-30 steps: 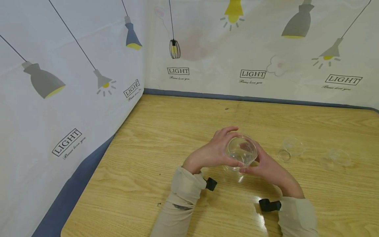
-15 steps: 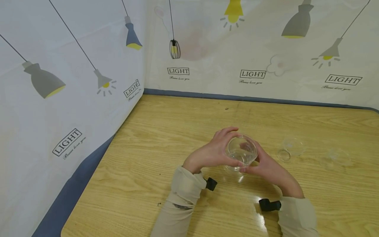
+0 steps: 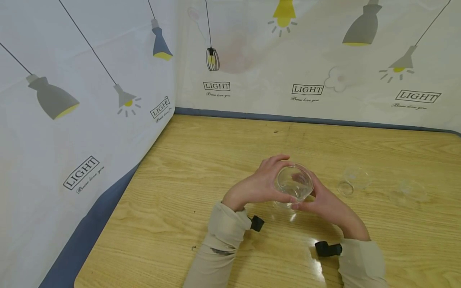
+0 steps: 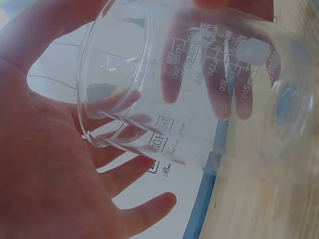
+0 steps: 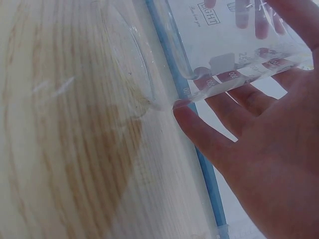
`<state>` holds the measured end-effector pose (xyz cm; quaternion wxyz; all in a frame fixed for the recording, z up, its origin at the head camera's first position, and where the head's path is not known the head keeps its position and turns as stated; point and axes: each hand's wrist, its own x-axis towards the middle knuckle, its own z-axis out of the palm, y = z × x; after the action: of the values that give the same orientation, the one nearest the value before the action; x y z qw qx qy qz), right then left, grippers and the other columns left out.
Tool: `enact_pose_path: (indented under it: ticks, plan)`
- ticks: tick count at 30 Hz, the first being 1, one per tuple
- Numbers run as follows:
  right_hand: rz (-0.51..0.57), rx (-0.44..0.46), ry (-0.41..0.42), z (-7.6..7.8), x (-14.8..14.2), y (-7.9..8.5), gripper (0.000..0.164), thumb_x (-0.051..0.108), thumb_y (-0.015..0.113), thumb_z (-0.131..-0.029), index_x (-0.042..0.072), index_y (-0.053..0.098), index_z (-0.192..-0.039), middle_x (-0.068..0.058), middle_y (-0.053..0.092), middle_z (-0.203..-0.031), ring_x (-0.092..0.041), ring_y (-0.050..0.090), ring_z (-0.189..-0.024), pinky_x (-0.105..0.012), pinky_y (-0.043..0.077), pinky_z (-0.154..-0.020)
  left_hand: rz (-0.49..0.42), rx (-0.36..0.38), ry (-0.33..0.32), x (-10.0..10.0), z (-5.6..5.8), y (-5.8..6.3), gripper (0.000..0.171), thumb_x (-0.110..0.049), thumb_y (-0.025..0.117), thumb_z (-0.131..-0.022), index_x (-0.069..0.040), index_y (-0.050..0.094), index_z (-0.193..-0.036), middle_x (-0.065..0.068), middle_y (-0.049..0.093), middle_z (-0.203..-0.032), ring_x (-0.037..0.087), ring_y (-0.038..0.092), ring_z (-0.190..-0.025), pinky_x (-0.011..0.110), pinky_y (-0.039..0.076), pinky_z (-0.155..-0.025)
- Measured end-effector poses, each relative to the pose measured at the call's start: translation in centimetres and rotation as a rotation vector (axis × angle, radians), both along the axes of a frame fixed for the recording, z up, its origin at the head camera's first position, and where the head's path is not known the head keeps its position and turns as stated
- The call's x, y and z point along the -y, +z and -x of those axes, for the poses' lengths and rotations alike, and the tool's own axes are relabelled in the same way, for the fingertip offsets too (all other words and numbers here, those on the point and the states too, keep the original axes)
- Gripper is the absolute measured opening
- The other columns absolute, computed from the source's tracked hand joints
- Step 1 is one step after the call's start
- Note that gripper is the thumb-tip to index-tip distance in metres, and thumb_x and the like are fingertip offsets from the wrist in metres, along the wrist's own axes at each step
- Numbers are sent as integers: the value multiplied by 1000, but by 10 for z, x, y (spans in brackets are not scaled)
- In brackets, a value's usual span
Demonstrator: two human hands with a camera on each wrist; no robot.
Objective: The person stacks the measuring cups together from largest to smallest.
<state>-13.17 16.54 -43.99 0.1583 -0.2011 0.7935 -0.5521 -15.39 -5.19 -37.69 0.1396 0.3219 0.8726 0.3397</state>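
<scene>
A clear glass beaker [image 3: 294,184] with white printed graduations is held between both hands, its wide rim facing up. My left hand [image 3: 257,186] grips its left side near the rim, thumb in front and fingers behind. From the right, my right hand [image 3: 325,204] curls round the other side, the two thumbs close together at the front. The left wrist view shows the beaker [image 4: 199,84] with its spout by the palm. In the right wrist view, the fingers of my right hand [image 5: 259,139] lie along the glass wall. The contents are hard to make out.
Two more clear glass vessels, one nearer [image 3: 354,180] and one farther right [image 3: 410,192], stand on the wooden table [image 3: 201,160]. A curved glass edge [image 5: 142,55] shows below the held beaker. A printed cloth [image 3: 259,64] closes off the back and left.
</scene>
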Motion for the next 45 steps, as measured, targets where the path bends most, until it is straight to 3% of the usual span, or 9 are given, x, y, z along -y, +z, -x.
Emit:
enact_pose_path:
  ticks: [30, 45]
  plan:
    - [19, -1, 2, 0, 2, 0, 92, 21, 72, -75, 32, 11, -142, -8, 30, -140, -32, 35, -122, -55, 34, -88, 18, 41, -16, 0, 1, -2, 88, -47, 71, -70, -15, 27, -138, -2, 15, -145, 15, 12, -131, 38, 26, -101]
    - [9, 4, 2, 1, 0, -3, 91, 22, 72, -76, 38, 11, -141, -6, 30, -141, -32, 35, -122, -54, 36, -87, 21, 37, -9, 1, 2, -4, 85, -51, 69, -71, -17, 29, -138, -2, 12, -146, 14, 9, -132, 40, 24, -102]
